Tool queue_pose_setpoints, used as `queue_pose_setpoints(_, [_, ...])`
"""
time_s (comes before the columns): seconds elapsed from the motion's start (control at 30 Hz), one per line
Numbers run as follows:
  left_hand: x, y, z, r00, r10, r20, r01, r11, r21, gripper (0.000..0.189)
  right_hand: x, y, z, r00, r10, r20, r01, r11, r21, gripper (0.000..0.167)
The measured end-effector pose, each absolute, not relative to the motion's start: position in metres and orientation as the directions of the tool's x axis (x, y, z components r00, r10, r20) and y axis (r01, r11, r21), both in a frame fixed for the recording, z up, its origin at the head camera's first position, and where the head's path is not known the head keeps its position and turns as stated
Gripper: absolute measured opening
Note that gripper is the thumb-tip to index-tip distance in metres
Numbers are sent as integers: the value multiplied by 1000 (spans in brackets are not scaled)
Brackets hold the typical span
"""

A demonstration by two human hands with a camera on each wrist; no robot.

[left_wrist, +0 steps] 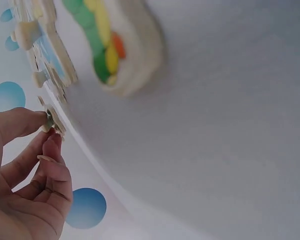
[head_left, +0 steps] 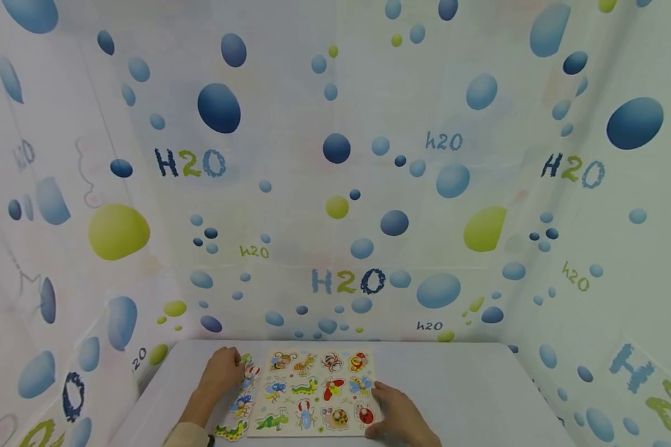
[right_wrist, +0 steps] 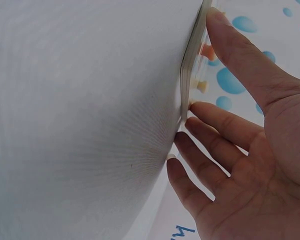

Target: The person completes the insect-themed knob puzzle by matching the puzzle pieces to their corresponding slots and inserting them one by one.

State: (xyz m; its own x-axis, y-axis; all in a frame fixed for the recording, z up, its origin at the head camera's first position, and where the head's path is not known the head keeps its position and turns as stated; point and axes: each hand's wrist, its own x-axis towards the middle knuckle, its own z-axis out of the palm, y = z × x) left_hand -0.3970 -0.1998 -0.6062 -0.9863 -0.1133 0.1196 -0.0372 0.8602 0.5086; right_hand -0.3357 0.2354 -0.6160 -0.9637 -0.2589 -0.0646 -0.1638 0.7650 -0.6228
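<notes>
A wooden insect puzzle board (head_left: 307, 433) lies flat on the table, covered with colourful bug pictures. Along its left side runs a column of loose pieces: a red-and-blue beetle piece (head_left: 251, 377), a blue winged-insect piece (head_left: 241, 406) and a caterpillar piece (head_left: 231, 429). At the column's far end, my left hand (head_left: 221, 371) pinches a small green puzzle piece (left_wrist: 54, 120) between thumb and fingertips. My right hand (head_left: 401, 415) rests against the board's right edge, fingers spread; in the right wrist view its thumb and fingertips touch the board's side (right_wrist: 188, 70).
The white tabletop (head_left: 458, 385) extends to the right of the board. Behind and on both sides stand walls of white sheeting (head_left: 291, 211) printed with blue and green bubbles. Knobs (right_wrist: 208, 51) stick up from the board's pieces.
</notes>
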Motion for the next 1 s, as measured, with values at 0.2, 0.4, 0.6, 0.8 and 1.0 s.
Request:
queue_pose_setpoints(0.2, [-392, -202, -600, -985, -114, 131, -31, 857, 514, 14, -336, 236, -618, -962, -268, -63, -175, 772, -612, 85])
queue_pose_setpoints(0.4, [-389, -206, -595, -984, -115, 138, -29, 859, 511, 19, -337, 236, -618, -961, -269, -66, -172, 766, -620, 86])
queue_pose_setpoints(0.6, [-385, -207, -590, -980, -94, 173, 8, 858, 513, 19, -337, 235, -616, -966, -249, -71, -153, 768, -621, 87])
queue_pose_setpoints(0.8, [-379, -207, -591, -979, -81, 187, 25, 863, 505, 17, -335, 233, -616, -964, -254, -80, -152, 771, -618, 86])
queue_pose_setpoints(1.0, [-373, -200, -588, -979, -73, 192, 40, 849, 527, 17, -334, 236, -615, -963, -263, -60, -170, 764, -622, 87])
